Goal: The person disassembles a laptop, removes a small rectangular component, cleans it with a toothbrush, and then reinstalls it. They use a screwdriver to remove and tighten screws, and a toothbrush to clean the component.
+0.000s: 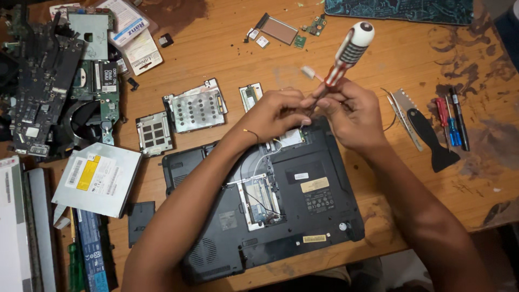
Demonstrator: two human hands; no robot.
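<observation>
A black laptop [303, 205] lies upside down on the wooden table, its bottom covers off and its inner boards and wires showing. My right hand [351, 113] grips a screwdriver [348, 51] with a red, white and black handle, held tilted with its tip down at the laptop's far edge. My left hand [275, 111] rests at the same spot, its fingertips pinched around the screwdriver's shaft near the tip. The tip itself is hidden by my fingers.
Left of the laptop lie a silver optical drive [97, 178], two metal cover plates [195, 105], circuit boards [38, 81] and a black cover [140, 219]. To the right are tweezers [397, 116], a black pry tool [430, 138] and small screwdrivers [451, 119]. A memory module [250, 95] lies near my left hand.
</observation>
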